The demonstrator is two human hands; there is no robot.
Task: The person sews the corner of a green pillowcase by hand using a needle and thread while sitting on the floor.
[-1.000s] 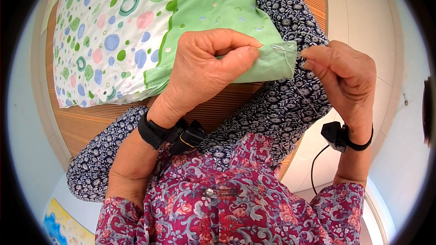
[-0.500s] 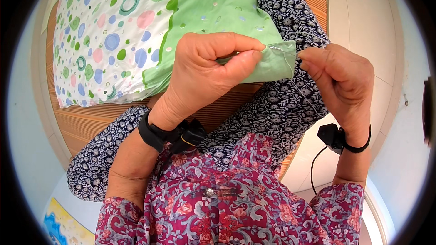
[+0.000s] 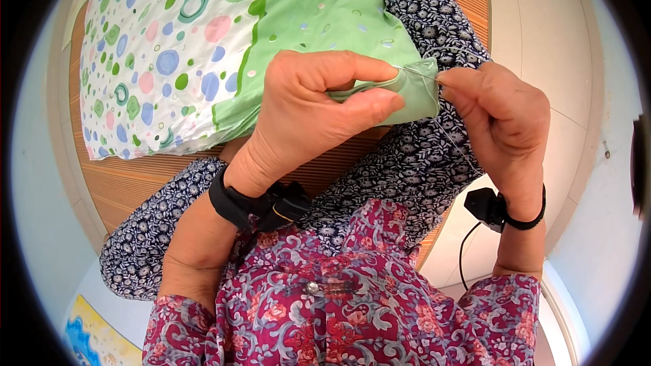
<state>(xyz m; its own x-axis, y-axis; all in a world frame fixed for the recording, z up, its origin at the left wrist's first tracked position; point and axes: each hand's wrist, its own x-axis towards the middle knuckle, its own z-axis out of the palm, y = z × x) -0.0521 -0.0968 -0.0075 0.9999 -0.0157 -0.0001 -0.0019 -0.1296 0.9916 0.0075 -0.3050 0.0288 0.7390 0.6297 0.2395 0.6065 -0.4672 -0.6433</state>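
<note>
A pillowcase-like cloth (image 3: 325, 17), green on one side and white with coloured dots on the other, lies across my lap and a wooden surface. My left hand (image 3: 319, 98) pinches its green folded edge between thumb and forefinger. To the right, the closed fingers of my right hand (image 3: 502, 112) hold a thin sewing needle (image 3: 422, 74) that points left into the cloth's corner, near the left fingertips. Pale thread (image 3: 453, 141) trails down from that corner over my patterned trousers. The needle's tip is too fine to make out.
Beneath the cloth is a brown striped wooden surface (image 3: 122, 186). Tiled floor (image 3: 536, 34) and a pale blue wall (image 3: 603, 244) lie to the right. Black bands with small devices (image 3: 485, 207) sit on both wrists, and a cable hangs from the right one.
My right hand has moved slightly left, bringing the needle closer to my left fingers. The left thumb has shifted a little down and right, parting from the forefinger along the cloth's fold.
</note>
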